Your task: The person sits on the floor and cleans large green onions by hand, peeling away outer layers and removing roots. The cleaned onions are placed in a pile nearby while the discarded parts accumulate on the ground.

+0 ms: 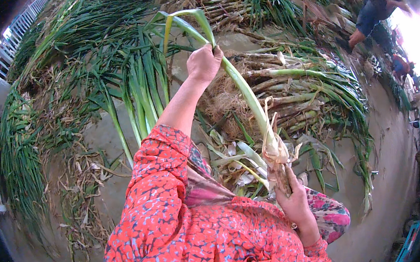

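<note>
A long green onion (245,86) stretches between my hands, its folded leaves at the top and its stem slanting down to the right. My left hand (205,61) is closed around it just below the leaves. Near the root end, my right hand (292,195) grips brownish outer layers, with pale, papery sheaths (275,150) bunched loosely above the fingers. The root tip is hidden. Several cleaner green onions (141,92) lie beyond my left arm, partly covered by it. Unpeeled ones with dry roots (282,93) are piled to the right of the held stem.
Peeled-off leaves (83,188) litter the floor at the left. Large heaps of green onions (97,24) lie ahead, with another rooty pile (205,2) beyond. A person (377,12) bends at the upper right. A white railing (8,46) stands at the upper left.
</note>
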Action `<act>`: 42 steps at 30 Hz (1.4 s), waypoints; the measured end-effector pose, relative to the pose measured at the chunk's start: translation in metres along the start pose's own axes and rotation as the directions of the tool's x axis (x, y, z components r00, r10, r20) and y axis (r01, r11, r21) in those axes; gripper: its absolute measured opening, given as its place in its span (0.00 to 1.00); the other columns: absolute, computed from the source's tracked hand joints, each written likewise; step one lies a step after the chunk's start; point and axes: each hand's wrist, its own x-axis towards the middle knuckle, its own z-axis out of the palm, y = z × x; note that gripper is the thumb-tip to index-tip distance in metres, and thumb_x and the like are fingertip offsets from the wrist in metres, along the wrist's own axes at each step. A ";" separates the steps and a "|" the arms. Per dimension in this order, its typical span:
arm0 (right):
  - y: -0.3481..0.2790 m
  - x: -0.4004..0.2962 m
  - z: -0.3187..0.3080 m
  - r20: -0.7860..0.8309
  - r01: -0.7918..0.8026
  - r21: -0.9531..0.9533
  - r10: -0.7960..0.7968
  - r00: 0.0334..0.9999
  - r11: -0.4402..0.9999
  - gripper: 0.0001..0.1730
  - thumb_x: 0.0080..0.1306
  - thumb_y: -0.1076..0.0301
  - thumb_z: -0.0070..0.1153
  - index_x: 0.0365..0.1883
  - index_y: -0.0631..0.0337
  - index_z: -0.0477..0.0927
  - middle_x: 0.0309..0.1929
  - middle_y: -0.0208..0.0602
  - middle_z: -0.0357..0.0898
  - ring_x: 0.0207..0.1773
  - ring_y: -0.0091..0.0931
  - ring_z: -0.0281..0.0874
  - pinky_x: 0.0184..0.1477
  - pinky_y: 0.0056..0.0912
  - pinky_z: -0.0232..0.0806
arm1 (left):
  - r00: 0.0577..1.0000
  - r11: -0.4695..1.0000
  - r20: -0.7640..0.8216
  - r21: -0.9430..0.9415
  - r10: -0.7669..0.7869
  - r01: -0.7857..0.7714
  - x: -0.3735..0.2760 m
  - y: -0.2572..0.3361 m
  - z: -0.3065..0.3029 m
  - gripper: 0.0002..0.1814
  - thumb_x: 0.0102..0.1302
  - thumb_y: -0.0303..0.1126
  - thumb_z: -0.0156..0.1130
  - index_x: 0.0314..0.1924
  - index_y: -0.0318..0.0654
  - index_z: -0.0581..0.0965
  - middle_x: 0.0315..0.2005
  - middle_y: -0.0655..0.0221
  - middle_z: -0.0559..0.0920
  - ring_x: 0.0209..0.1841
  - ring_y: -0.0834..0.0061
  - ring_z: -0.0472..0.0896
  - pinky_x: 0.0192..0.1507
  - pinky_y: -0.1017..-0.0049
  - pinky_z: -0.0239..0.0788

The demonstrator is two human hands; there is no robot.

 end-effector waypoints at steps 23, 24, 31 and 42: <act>0.014 0.041 -0.001 -0.137 0.151 0.088 -0.138 0.981 0.985 0.29 0.51 0.76 0.53 0.53 0.73 0.62 0.48 0.46 0.69 0.51 0.27 0.67 0.53 0.28 0.58 | 0.695 0.486 0.655 -0.523 -0.297 0.700 -0.040 0.020 0.037 0.27 0.60 0.49 0.50 0.47 0.31 0.67 0.40 0.61 0.75 0.40 0.67 0.74 0.39 0.69 0.68; 0.012 0.036 -0.002 -0.073 0.158 -0.013 -0.159 0.985 0.987 0.30 0.51 0.75 0.53 0.53 0.73 0.61 0.46 0.47 0.71 0.50 0.28 0.68 0.51 0.28 0.60 | 0.651 -0.011 0.757 -0.653 -0.064 0.758 -0.038 0.009 0.043 0.24 0.60 0.49 0.50 0.45 0.34 0.65 0.39 0.60 0.72 0.40 0.67 0.73 0.37 0.67 0.68; 0.017 0.031 0.025 0.000 0.164 -0.059 -0.164 0.986 0.985 0.33 0.53 0.72 0.52 0.57 0.70 0.56 0.42 0.50 0.73 0.41 0.34 0.75 0.41 0.32 0.66 | 0.656 -0.463 0.690 -0.709 -0.304 0.531 -0.027 0.034 0.028 0.15 0.58 0.44 0.55 0.30 0.44 0.63 0.13 0.73 0.65 0.14 0.76 0.64 0.16 0.77 0.58; 0.042 0.035 0.043 0.536 -0.629 0.759 -0.386 0.751 -0.170 0.21 0.62 0.53 0.39 0.51 0.51 0.66 0.10 0.18 0.53 0.12 0.16 0.54 0.17 0.18 0.54 | 0.872 -0.603 0.489 -0.696 -0.003 0.389 -0.025 0.039 -0.005 0.29 0.53 0.67 0.39 0.27 0.45 0.65 0.12 0.77 0.61 0.12 0.83 0.60 0.15 0.80 0.54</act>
